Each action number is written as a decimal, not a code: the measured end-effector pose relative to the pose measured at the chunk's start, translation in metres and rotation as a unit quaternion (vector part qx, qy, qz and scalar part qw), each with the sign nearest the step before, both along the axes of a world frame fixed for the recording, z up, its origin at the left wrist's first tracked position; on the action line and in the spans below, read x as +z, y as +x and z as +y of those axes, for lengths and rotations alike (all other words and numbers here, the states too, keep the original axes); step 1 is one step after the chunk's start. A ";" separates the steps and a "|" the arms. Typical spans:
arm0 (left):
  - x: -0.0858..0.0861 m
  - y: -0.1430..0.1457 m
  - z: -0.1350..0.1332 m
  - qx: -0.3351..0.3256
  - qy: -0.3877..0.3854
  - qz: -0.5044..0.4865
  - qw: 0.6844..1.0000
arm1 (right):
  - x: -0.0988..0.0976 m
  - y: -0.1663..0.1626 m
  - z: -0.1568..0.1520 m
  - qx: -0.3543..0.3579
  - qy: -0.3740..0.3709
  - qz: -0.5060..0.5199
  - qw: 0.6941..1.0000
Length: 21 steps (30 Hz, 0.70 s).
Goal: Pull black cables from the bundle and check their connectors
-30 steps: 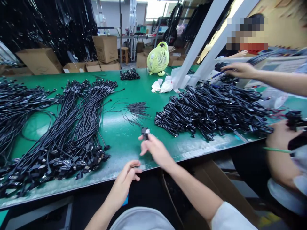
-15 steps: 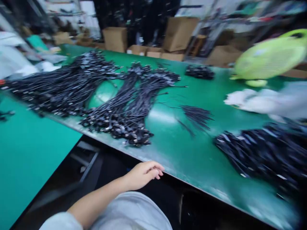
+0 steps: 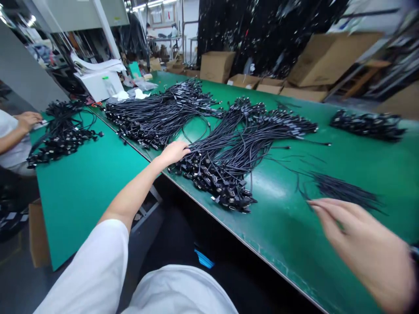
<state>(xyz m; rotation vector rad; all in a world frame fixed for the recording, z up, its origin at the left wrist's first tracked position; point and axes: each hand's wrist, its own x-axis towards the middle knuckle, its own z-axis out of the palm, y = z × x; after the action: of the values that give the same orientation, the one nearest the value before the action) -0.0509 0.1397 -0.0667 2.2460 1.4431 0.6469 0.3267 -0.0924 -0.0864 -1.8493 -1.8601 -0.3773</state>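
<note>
My left hand [image 3: 176,151] reaches to the near edge of a pile of black cables [image 3: 229,144]; its fingers are curled on a black cable there, the fingertips partly hidden. The cables lie side by side, dark plugs clustered at their near ends. At the right, my right hand [image 3: 356,235] is blurred, with thumb and forefinger pinching a thin black strip. Just beyond it lies a loose bundle of thin black strips [image 3: 347,189], which look like cable ties. A few single strips are scattered left of that bundle.
Another cable pile [image 3: 160,113] lies farther left. On the adjoining green table [image 3: 88,187], a co-worker's hand [image 3: 29,120] is beside more black cables [image 3: 65,135]. A short black bundle [image 3: 366,125] lies at the back right. Cardboard boxes [image 3: 216,66] stand behind the table.
The view has swung left. My left hand has moved from the table's front edge to the cables. My right hand has come into view, pinching a thin strip.
</note>
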 end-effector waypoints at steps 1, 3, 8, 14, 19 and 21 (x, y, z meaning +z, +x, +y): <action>0.000 0.001 0.011 -0.011 -0.016 0.003 1.000 | 0.004 -0.008 0.004 0.030 -0.003 0.009 1.000; 0.004 0.006 0.019 -0.027 -0.011 -0.014 0.999 | 0.014 -0.025 0.020 0.095 -0.017 0.026 0.995; 0.046 0.029 -0.044 -0.109 -0.080 -0.254 0.958 | 0.045 -0.078 0.068 0.172 -0.010 0.061 0.983; 0.068 0.021 -0.145 -0.250 -0.383 -0.367 0.810 | 0.063 -0.120 0.161 0.213 -0.055 -0.004 0.976; 0.028 -0.028 -0.128 -0.084 -0.371 -0.487 0.786 | 0.112 -0.091 0.180 0.131 0.090 0.028 0.987; 0.015 -0.044 -0.121 -0.070 -0.337 -0.491 0.800 | 0.136 -0.081 0.167 0.124 0.159 0.011 0.979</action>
<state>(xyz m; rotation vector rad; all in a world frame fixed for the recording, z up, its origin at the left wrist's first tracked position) -0.0944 0.0185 -0.0521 1.1115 0.7531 0.8713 0.2459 0.0743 0.0499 -1.3890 -1.8627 -0.5281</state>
